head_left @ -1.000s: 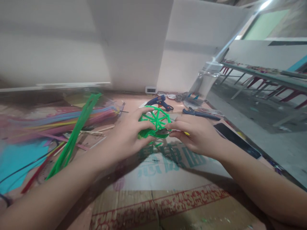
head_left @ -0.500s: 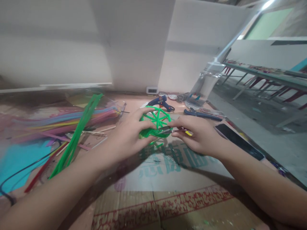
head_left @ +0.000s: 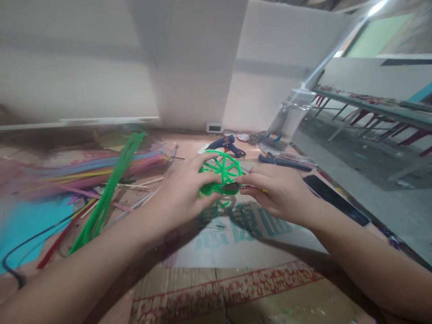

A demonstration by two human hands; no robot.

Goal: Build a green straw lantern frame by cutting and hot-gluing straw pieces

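Observation:
My left hand (head_left: 185, 184) is closed around the left side of a round, wheel-like frame of green pipe cleaners (head_left: 223, 167), with spokes running across it. In my right hand (head_left: 278, 191) is a small pair of scissors (head_left: 231, 186), gripped between thumb and fingers. Their dark metal blades point left and lie against the lower part of the green frame, close to my left thumb. A bit of yellow shows at the handle, which my fingers mostly hide. Short green pieces (head_left: 224, 204) lie on the sheet below.
Long green pipe cleaners (head_left: 113, 184) and a multicoloured bundle (head_left: 141, 164) lie left. A blue glue gun (head_left: 224, 144), a small digital display (head_left: 214, 128) and a clear bottle (head_left: 286, 119) stand behind. Blue-handled pliers (head_left: 285, 162) and a black phone (head_left: 335, 200) lie right.
The scissor blades, spread apart before, now look closer together at the green frame. My right hand has shifted very slightly; my left hand keeps its hold.

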